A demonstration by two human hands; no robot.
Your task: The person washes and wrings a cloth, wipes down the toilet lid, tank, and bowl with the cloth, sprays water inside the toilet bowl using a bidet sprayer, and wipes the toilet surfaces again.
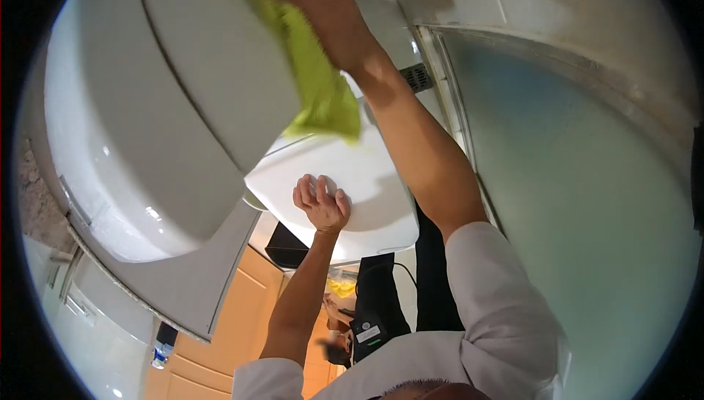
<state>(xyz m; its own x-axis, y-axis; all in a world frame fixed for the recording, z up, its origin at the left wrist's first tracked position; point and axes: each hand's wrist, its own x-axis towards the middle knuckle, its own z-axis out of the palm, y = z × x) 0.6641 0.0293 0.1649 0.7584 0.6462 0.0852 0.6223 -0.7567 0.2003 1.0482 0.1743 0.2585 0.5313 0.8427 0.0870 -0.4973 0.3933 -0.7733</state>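
While hands (323, 206) (317, 0) touch cloth (319, 96) and white lid (374, 202), frosted panel (572, 195), orange door (246, 294)

Cloth (319, 96): yellow-green, thin, soft-looking; gripped at its upper part by the right hand (315, 4). Hangs loose, long and creased, widening to a ragged lower end. Slightly blurred. Overlaps the edge of the big pale surface (220, 55) in view; whether it touches there, cannot tell.

White panel (367, 202): smooth, glossy, broad, lid-like, rounded corners, lying below the cloth's lower end. Left hand (328, 213) set on it, fingers spread, near the side facing the pale surface. Soft shadows across its face.

Pale surface: large, flat, greyish white, crossed by a dark curved seam; bulging glossy white part beyond the seam.
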